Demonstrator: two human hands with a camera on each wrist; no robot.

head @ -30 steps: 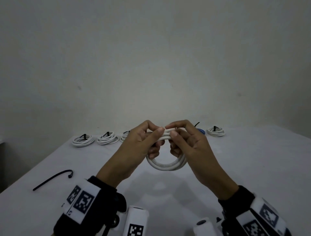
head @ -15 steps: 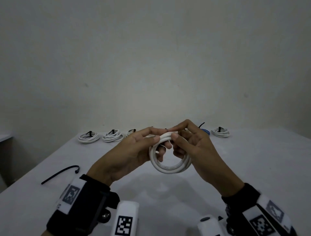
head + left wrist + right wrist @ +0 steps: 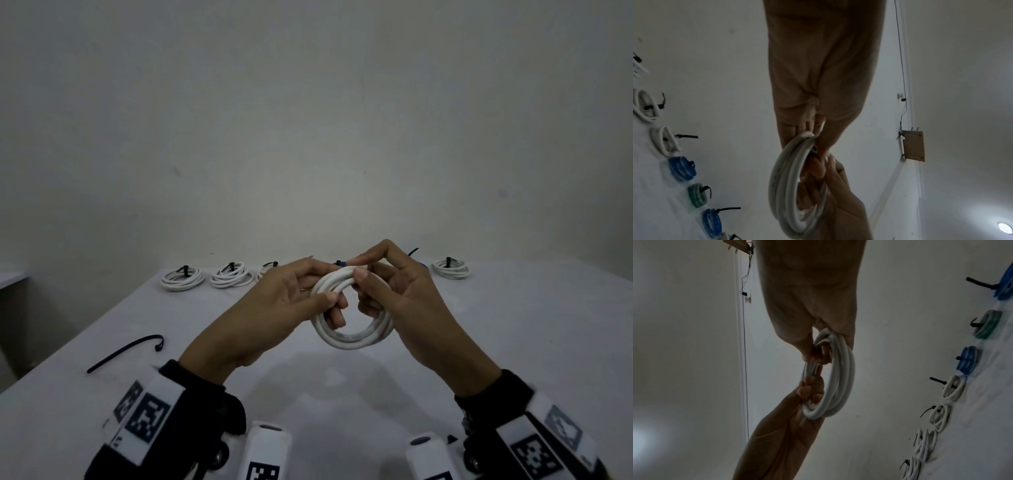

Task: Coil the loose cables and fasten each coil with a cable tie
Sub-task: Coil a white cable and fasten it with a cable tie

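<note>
Both hands hold a white cable coil (image 3: 352, 337) upright above the white table (image 3: 513, 342). My left hand (image 3: 301, 298) pinches the coil's upper left with thumb and fingers. My right hand (image 3: 383, 284) pinches the top between thumb and forefinger, with its other fingers curled through the ring. The left wrist view shows the white cable coil (image 3: 789, 194) edge-on below my left hand (image 3: 813, 138). The right wrist view shows the white cable coil (image 3: 838, 378) gripped by my right hand (image 3: 822, 344). A loose black cable tie (image 3: 126, 351) lies on the table at the left.
A row of tied coils lines the table's far edge: white coils (image 3: 182, 277) at the left, one white coil (image 3: 449, 268) at the right. Blue coils (image 3: 682, 168) and a green coil (image 3: 697, 197) sit in the same row. The wall stands behind.
The coil has turned a little in my hands: my left thumb has slid down its left side while my right hand keeps pinching the top. The head view has shifted slightly.
</note>
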